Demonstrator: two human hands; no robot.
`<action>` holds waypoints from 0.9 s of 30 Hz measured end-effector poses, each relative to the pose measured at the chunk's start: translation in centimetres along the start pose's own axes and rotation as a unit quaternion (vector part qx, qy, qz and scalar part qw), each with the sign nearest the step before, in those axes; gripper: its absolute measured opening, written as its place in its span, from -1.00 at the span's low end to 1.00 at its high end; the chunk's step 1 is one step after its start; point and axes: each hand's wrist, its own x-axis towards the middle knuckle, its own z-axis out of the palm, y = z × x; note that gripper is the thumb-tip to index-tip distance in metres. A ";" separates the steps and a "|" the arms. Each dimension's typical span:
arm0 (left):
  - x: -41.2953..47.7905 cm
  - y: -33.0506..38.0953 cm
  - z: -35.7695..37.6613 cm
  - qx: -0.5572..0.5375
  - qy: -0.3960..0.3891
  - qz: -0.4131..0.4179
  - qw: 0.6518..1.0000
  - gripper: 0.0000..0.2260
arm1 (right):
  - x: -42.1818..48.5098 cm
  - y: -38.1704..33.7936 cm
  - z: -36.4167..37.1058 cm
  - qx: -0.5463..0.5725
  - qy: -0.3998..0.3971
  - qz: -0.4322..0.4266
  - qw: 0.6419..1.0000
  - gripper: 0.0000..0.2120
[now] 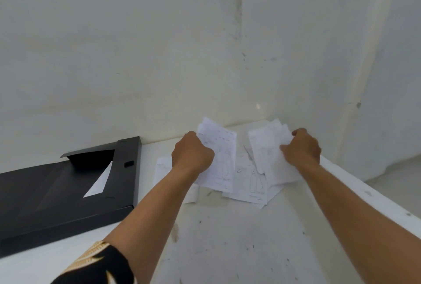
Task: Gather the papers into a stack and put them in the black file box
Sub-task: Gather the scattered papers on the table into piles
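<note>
My left hand [192, 152] grips a bunch of white printed papers [222, 158], lifted and tilted above the table. My right hand [303, 147] grips a second bunch of papers [271, 144] at the far right of the table. Between and beneath them, more loose sheets [250, 183] lie flat on the white table [227, 238], and one sheet [161, 167] shows left of my left wrist. The black file box [57, 192] lies open on the left, with a white sheet [100, 181] inside it.
A white wall [159, 55] stands right behind the table, and the box's far end touches it. The table's right edge [376, 194] runs diagonally, with a drop to the floor beyond. The tabletop in front is scuffed.
</note>
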 end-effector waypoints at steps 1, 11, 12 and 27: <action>0.0 0.0 0.2 -0.022 -0.007 -0.004 1.000 -0.85 | 0.7 -0.1 -1.1 0.050 -0.009 0.031 0.998 -0.65; -0.1 0.2 1.5 -0.127 -0.020 -0.033 0.991 -0.62 | 2.2 -1.1 0.1 0.026 -0.145 0.088 0.985 -0.63; -0.2 0.0 1.7 -0.118 -0.023 -0.032 0.992 -0.61 | 1.5 -1.3 1.0 -0.050 -0.142 0.084 0.985 -0.61; -1.5 1.9 9.4 0.137 -0.136 -0.017 0.981 -0.70 | 2.0 0.2 -4.1 0.092 -0.081 0.075 0.990 -0.86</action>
